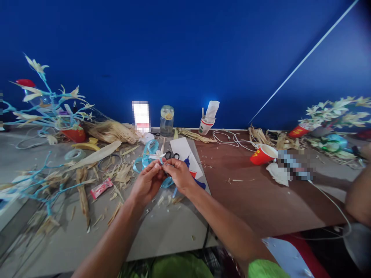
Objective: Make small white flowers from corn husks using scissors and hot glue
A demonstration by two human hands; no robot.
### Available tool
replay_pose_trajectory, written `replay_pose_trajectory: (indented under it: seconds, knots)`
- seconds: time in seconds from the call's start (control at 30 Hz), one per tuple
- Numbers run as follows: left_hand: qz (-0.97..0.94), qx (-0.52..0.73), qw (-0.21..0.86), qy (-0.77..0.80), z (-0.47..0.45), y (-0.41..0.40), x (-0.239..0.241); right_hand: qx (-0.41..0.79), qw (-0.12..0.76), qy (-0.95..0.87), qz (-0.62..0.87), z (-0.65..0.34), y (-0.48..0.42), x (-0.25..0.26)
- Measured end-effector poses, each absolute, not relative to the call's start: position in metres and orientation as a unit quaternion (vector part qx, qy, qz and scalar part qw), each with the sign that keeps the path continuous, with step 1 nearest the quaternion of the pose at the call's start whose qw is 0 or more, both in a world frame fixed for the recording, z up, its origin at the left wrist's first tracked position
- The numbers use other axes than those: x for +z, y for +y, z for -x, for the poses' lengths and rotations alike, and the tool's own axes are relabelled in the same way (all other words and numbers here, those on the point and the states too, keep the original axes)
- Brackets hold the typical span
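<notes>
My left hand (149,180) and my right hand (180,174) meet over the table, fingertips pinched together. Between them stands a small white corn-husk flower (157,155), its base held by my left fingers. A bit of light blue ribbon shows at my right fingertips. More blue ribbon (152,146) lies in loops just behind, and another loop hangs below the hands. Black-handled scissors (176,156) lie partly hidden behind my right hand. Beside that hand are a white sheet (182,150) and a blue tool (199,184), mostly covered.
Blue-wrapped branches with husk flowers (50,94) rise at left. Dry husks (114,131), a red wrapper (101,188) and scraps litter the table. A glass jar (167,121) and paper cup (206,125) stand behind. Rightward are a red cup (263,154) and another person's arm (359,189).
</notes>
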State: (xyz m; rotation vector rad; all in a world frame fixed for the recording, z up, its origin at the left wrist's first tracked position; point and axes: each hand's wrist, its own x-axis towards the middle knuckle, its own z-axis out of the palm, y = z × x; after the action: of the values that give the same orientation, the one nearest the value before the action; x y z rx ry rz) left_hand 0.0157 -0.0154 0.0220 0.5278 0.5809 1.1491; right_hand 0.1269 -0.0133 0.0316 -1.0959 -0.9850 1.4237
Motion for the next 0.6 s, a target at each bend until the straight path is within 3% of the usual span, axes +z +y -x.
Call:
replay_pose_trajectory:
  seconds: [0.13,0.27,0.6]
  knots:
    - [-0.247,0.531,0.758,0.286,-0.013,-0.012,0.019,0.676,0.503,-0.347,0.411,-0.125,-0.012,0.031]
    - [-0.242,0.523,0.757,0.309,-0.012,-0.010,0.018,0.680,0.495,-0.332,0.427,-0.125,-0.010,0.027]
    - [-0.252,0.513,0.745,0.344,-0.007,-0.008,0.015,0.485,0.455,-0.530,0.526,-0.130,-0.012,0.024]
